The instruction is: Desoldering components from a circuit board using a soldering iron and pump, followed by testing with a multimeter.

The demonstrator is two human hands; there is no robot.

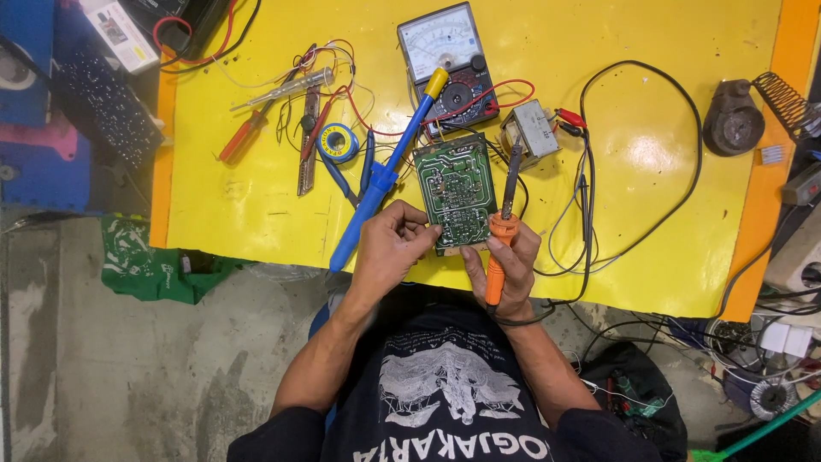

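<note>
A green circuit board (456, 190) lies solder side up near the front edge of the yellow table (650, 197). My left hand (389, 248) grips a blue desoldering pump (385, 171) with a yellow cap, and its fingers touch the board's lower left corner. My right hand (510, 265) holds an orange-handled soldering iron (503, 229), tip pointing up along the board's right edge, while its fingers pinch the board's lower edge.
An analogue multimeter (447, 58) sits behind the board, with a small transformer (530, 130) to its right. Solder roll (339, 142), pliers, screwdrivers (256, 120) and red wires lie at left. An iron stand (753, 111) stands far right. Black cables loop across the table.
</note>
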